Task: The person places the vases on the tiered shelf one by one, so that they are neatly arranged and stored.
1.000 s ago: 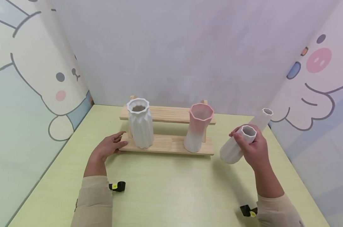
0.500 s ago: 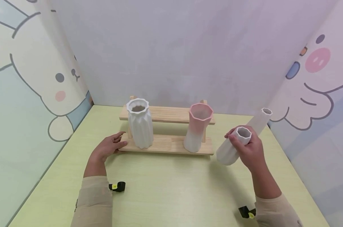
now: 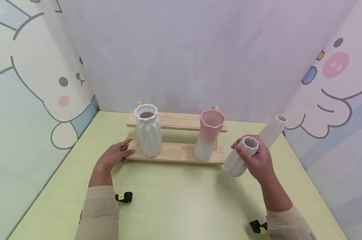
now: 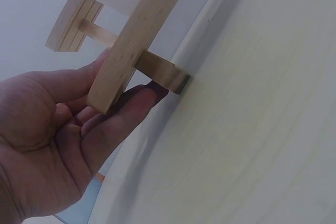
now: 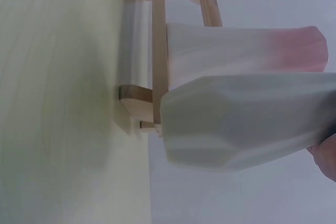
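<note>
My left hand (image 3: 116,156) grips the left end of the lower board of a two-tier wooden shelf (image 3: 175,151), thumb on top and fingers beneath, as the left wrist view shows. On that board a white fluted vase (image 3: 150,136) stands at the left and a pink-and-white vase (image 3: 209,135) at the right. My right hand (image 3: 260,161) holds a white faceted vase (image 3: 236,163) near its mouth, tilted, just off the shelf's right end. In the right wrist view the held vase (image 5: 236,121) hangs above the table, in front of the pink-and-white one.
Another slim white vase (image 3: 273,130) stands on the table (image 3: 181,200) behind my right hand, partly hidden by it. The shelf's upper board (image 3: 178,120) lies behind the vases. Walls with cartoon animals (image 3: 333,100) close off the back and sides.
My right hand has carried the white faceted vase leftward and slightly nearer, toward the shelf's right end. The left hand and the shelf have stayed put.
</note>
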Tool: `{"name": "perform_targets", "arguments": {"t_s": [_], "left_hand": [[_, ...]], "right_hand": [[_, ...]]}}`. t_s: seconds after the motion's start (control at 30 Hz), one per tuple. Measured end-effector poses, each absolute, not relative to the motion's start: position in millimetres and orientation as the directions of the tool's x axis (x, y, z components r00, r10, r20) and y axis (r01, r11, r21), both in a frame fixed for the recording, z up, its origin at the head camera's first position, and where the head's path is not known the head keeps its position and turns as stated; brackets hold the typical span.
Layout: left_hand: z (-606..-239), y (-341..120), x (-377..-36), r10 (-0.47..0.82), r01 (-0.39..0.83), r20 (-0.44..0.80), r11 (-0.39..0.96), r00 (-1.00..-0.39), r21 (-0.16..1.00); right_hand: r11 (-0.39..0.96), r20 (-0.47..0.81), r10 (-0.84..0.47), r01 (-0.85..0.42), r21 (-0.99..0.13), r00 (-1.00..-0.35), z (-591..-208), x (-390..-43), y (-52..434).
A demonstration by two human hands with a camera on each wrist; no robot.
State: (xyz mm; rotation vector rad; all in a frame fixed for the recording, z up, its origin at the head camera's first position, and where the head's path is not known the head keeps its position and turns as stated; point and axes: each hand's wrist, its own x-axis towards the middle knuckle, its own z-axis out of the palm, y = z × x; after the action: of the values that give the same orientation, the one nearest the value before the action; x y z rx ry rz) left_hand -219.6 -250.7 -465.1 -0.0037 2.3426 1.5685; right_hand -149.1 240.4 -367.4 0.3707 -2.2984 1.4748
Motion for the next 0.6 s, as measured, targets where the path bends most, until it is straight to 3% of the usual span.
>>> {"name": "perform_targets", "arguments": {"t_s": [0.6], "left_hand": [[-464.8, -250.4, -219.3, 0.187, -0.173, -0.259, 0.379, -0.948, 0.909]], "right_hand": [[0.376, 0.450, -0.075, -0.443, -0.814, -0.890, -363.3, -143.6, 222.8]]}}
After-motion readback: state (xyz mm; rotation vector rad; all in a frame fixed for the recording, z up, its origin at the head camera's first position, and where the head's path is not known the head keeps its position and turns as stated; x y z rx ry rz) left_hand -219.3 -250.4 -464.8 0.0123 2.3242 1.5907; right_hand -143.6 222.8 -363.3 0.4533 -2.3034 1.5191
